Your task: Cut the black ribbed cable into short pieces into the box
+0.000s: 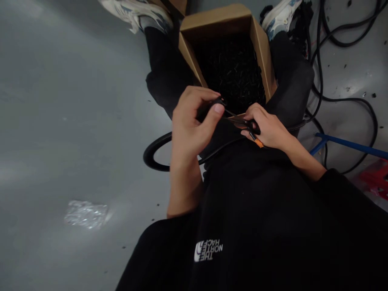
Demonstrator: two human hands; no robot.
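My left hand [197,117] is closed, thumb and fingers pinching a small black part [222,101]. Its exact kind is too dark to make out. A pair of scissors [236,119] is gripped in my right hand [268,127], the blades pointing left at the black part. Whether the blades touch it I cannot tell. An orange band [258,142] shows below my right fingers. Just beyond both hands, a cardboard box [262,52] between my legs holds a heap of short black pieces [236,68].
A thick black hose [151,151] loops out at left, behind my left wrist. Black cables [319,60] coil on the floor at right, near a blue bar [351,141] and a red object [376,178]. Crumpled clear plastic [86,214] lies on the floor at lower left.
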